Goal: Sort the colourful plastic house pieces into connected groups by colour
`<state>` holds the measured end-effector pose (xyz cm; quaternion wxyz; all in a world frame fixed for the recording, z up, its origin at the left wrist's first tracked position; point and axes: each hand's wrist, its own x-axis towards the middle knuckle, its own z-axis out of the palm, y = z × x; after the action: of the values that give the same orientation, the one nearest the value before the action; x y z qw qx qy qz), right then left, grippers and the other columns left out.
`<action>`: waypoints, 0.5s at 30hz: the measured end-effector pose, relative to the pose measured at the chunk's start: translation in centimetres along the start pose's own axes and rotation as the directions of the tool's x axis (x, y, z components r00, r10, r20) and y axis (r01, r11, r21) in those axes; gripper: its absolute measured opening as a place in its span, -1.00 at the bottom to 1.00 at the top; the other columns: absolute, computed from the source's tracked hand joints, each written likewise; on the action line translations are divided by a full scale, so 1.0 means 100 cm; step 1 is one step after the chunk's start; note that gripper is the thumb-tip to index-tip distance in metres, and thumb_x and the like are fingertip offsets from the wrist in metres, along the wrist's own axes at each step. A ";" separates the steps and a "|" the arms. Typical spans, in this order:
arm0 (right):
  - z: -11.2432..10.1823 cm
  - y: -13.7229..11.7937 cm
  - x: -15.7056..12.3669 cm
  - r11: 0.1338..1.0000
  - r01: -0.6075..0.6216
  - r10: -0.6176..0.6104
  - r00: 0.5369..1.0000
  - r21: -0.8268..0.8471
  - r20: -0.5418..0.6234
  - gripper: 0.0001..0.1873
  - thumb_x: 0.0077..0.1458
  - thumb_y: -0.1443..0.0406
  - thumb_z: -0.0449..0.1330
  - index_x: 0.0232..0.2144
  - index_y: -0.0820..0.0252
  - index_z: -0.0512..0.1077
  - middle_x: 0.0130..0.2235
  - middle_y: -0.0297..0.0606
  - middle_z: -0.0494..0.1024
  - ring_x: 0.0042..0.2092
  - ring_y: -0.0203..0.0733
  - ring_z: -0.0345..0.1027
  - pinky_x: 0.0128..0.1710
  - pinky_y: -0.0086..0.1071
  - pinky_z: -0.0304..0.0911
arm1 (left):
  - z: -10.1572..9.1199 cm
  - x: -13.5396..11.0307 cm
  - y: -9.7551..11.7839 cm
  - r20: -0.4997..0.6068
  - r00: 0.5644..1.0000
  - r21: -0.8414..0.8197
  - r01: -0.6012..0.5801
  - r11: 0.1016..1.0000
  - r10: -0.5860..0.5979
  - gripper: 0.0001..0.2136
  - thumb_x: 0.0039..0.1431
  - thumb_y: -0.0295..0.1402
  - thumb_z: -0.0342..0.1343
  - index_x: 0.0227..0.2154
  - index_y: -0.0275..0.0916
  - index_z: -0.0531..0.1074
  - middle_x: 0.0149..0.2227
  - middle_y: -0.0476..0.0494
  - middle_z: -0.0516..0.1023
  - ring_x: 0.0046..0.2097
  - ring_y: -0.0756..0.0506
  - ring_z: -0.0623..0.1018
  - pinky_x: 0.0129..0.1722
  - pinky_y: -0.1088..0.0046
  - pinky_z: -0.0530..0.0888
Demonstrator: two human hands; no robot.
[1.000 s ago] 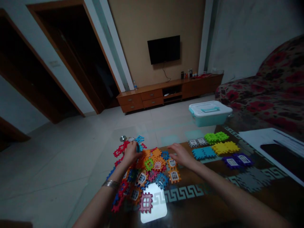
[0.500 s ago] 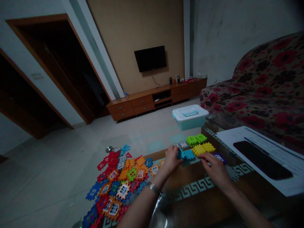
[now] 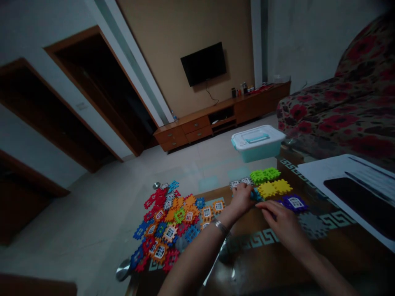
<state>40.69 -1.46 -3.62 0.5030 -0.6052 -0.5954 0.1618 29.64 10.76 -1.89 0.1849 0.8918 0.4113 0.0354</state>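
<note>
My left hand (image 3: 242, 200) is closed over the light blue interlocking plastic tiles (image 3: 256, 195), its fingers curled down on their left end and hiding part of them. Close by on the right, my right hand (image 3: 276, 213) has thumb and index finger pressed together at the tiles' near edge; what they pinch is hidden. Beyond the hands lie joined yellow tiles (image 3: 275, 188), green tiles (image 3: 265, 175) and grey tiles with white windows (image 3: 246, 181). Purple tiles (image 3: 294, 203), one with a white window, lie beside my right hand.
Many mixed tiles (image 3: 179, 216) in red, orange and blue spread over the left of the glass table (image 3: 247, 263). A teal box with a white lid (image 3: 259, 142) stands beyond. Paper (image 3: 321, 166) and a black phone (image 3: 361, 205) lie at the right.
The view has shifted, showing more of the purple tile. My left hand has turned further over the light blue tiles, covering more of them. My right hand stays at their near edge.
</note>
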 end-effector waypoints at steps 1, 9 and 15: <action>0.001 0.001 -0.001 1.000 0.001 -0.001 1.000 0.001 0.010 -0.72 0.12 0.26 -0.01 -0.33 0.09 0.51 -0.24 -0.16 0.59 -0.18 -0.05 0.45 -0.14 -0.21 0.35 | -0.001 -0.001 0.000 0.001 1.000 0.002 0.001 1.000 -0.001 -0.66 0.07 -0.33 0.19 -0.07 -0.18 0.37 0.02 -0.25 0.37 0.10 -0.25 0.31 0.06 0.17 0.24; 0.024 0.004 -0.008 0.999 0.049 -0.047 0.993 -0.015 0.107 -0.71 0.11 0.18 0.00 -0.34 0.06 0.51 -0.24 -0.18 0.60 -0.19 -0.04 0.48 -0.18 -0.20 0.37 | -0.013 -0.075 -0.025 -0.184 0.980 -0.112 0.058 0.992 -0.078 -0.62 0.06 -0.33 0.22 -0.03 -0.16 0.37 0.07 -0.23 0.35 0.13 -0.25 0.29 0.08 0.13 0.26; 0.055 -0.011 -0.022 0.992 0.125 -0.117 0.964 -0.016 0.241 -0.73 0.10 0.20 0.02 -0.34 0.06 0.51 -0.26 -0.20 0.60 -0.19 -0.04 0.48 -0.18 -0.20 0.38 | -0.045 -0.183 -0.082 -0.347 0.858 -0.238 0.309 0.921 -0.378 -0.61 0.00 -0.56 0.14 -0.07 -0.16 0.40 0.08 -0.15 0.40 0.16 -0.13 0.33 0.16 0.30 0.24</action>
<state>35.22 -1.40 -6.07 0.4272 -0.5515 -0.6899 0.1934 10.74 3.33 0.94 0.1808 0.7594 0.5877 0.2127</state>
